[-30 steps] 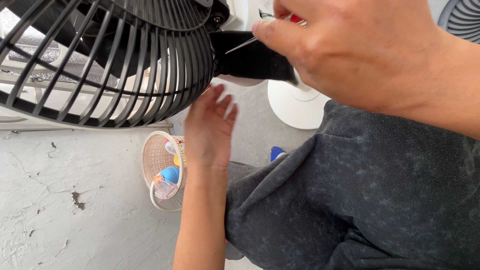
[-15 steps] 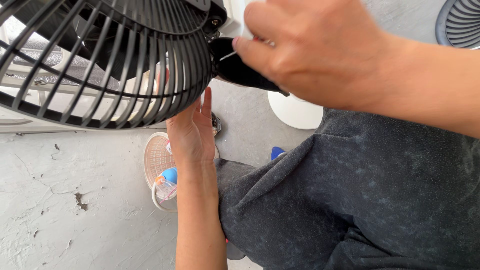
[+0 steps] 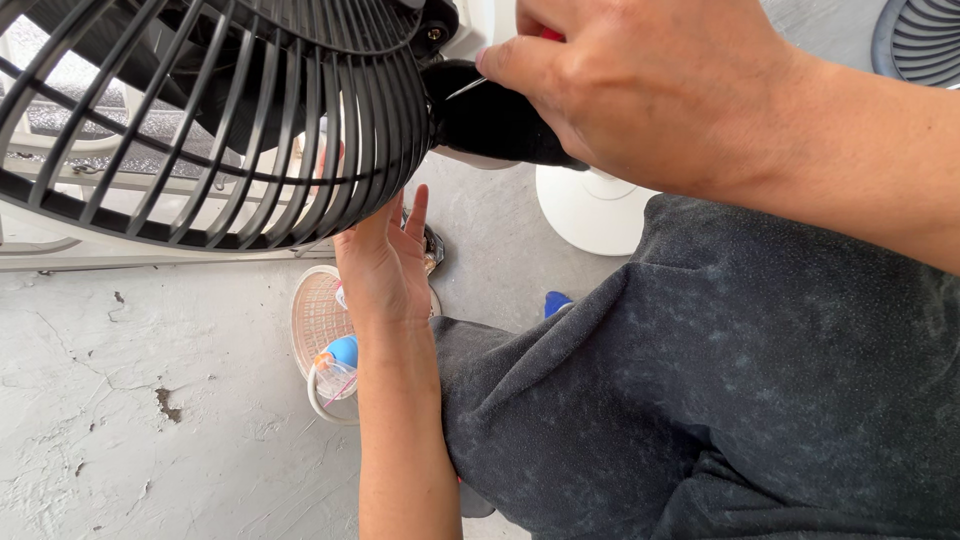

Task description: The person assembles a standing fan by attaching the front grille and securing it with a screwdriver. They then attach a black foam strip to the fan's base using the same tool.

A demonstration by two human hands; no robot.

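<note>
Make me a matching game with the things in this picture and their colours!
Things:
1. fan grille
2. fan base
3. trousers
4. floor

Colours:
A. white
B. dark grey
C. black
D. pale grey, cracked

Pairs: 1-C, 2-A, 3-B, 4-D

The left hand steadies the grille from below; the right hand works a thin metal tool at the motor housing.
</note>
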